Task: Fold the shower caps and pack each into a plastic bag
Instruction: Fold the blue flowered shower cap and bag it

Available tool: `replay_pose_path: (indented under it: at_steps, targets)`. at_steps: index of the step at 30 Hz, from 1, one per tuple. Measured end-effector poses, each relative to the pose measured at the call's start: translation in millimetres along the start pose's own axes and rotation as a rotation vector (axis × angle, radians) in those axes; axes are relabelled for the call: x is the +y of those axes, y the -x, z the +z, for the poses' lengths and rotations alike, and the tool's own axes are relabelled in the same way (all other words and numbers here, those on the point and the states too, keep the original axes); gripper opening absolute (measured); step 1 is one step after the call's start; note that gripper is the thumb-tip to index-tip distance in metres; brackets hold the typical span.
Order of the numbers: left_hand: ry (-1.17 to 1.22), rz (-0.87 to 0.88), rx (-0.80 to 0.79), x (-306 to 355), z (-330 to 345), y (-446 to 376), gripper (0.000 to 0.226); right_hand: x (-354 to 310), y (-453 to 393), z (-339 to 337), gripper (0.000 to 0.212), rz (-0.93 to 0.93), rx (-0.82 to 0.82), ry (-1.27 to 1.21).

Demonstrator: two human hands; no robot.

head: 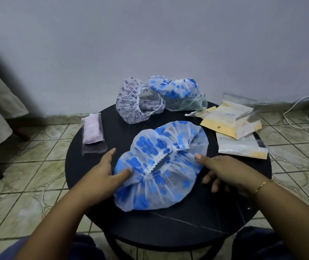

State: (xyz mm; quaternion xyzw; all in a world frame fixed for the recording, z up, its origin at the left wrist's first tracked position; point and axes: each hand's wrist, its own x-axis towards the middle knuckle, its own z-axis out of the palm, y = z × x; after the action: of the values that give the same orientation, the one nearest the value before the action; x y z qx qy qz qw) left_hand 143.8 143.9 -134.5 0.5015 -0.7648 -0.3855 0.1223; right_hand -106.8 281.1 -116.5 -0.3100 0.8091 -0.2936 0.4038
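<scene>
A white shower cap with blue flowers (161,164) lies flattened in the middle of the round black table (168,226), its elastic opening facing up. My left hand (106,171) rests on the cap's left edge with its fingers spread. My right hand (223,169) touches the cap's right edge, thumb pointing inward. Neither hand grips anything. Behind lie a white cap with dark purple print (138,102) and another blue-flowered cap (178,92). A folded pink cap sits packed in a plastic bag (92,131) at the table's left.
A pile of empty plastic bags with yellow card backing (234,126) lies at the table's right edge. A grey wall stands close behind the table. A white cable (300,109) runs over the tiled floor at right. Grey fabric hangs at far left.
</scene>
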Motion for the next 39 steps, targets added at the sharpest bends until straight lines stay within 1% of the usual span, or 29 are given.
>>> replay_pose_path:
  at_steps: [3,4,5,6,7,8,10,11,12,14,16,19,22,25,27,28,30,33,35,39]
  targets:
    - [0.079,-0.047,-0.078,14.2,2.7,6.8,0.097,0.4,-4.6,2.7,0.042,-0.053,-0.005,-0.095]
    - [0.095,-0.056,-0.120,19.9,3.2,9.0,0.096,-0.2,-6.4,4.5,0.043,-0.064,0.021,-0.124]
    - [0.098,-0.051,-0.155,22.8,3.4,8.4,0.091,-1.5,-7.2,6.5,0.046,-0.065,0.056,-0.161]
    - [0.092,-0.036,-0.167,24.4,3.4,6.5,0.085,-2.2,-9.3,8.2,0.056,-0.058,0.087,-0.187]
    - [0.081,-0.035,-0.143,22.8,2.5,2.8,0.085,-3.7,-10.7,9.4,0.062,-0.048,0.111,-0.184]
    - [0.056,-0.034,-0.090,20.0,1.8,-2.5,0.093,-5.4,-11.7,10.6,0.062,-0.042,0.132,-0.152]
    - [-0.026,-0.056,0.066,15.8,0.7,-13.5,0.110,-6.6,-15.6,11.8,0.042,-0.053,0.178,-0.012]
    - [-0.037,-0.060,0.152,16.4,1.0,-16.5,0.112,-7.4,-16.6,12.0,0.037,-0.055,0.188,0.065]
    - [-0.022,-0.051,0.235,18.7,2.2,-18.9,0.110,-9.1,-16.8,12.3,0.041,-0.052,0.184,0.134]
    - [0.051,-0.019,0.348,31.8,6.0,-17.7,0.100,-12.6,-17.4,14.1,0.052,-0.042,0.175,0.217]
    - [0.114,-0.011,0.402,44.0,12.4,-14.0,0.084,-15.1,-18.8,16.1,0.057,-0.044,0.172,0.237]
    - [0.140,0.007,0.372,49.9,23.2,-15.2,0.065,-17.7,-21.7,19.2,0.053,-0.067,0.162,0.195]
    - [0.243,0.008,0.312,45.6,24.6,-22.7,0.046,-16.8,-22.6,19.2,0.040,-0.089,0.161,0.078]
    - [0.434,-0.038,0.249,40.1,16.3,-24.8,0.035,-13.3,-20.7,13.2,0.031,-0.090,0.183,-0.076]
    - [0.493,-0.078,0.251,35.2,8.2,-23.1,0.029,-9.8,-19.1,7.1,0.029,-0.073,0.210,-0.144]
    - [0.487,-0.094,0.256,30.3,3.1,-22.5,0.027,-7.2,-18.9,3.9,0.029,-0.067,0.224,-0.156]
    - [0.403,-0.126,0.265,17.3,-7.1,-23.0,0.030,-0.8,-18.1,-3.1,0.028,-0.054,0.249,-0.156]
    - [0.045,-0.157,0.251,-3.7,-18.0,-24.7,0.035,9.7,-15.8,-15.1,0.027,-0.023,0.264,-0.111]
    - [-0.158,-0.183,0.221,-12.3,-19.7,-23.4,0.033,16.2,-14.6,-22.4,0.027,-0.002,0.270,-0.066]
    - [-0.278,-0.172,0.211,-20.3,-16.5,-21.0,0.025,23.2,-12.8,-26.6,0.031,0.009,0.277,-0.029]
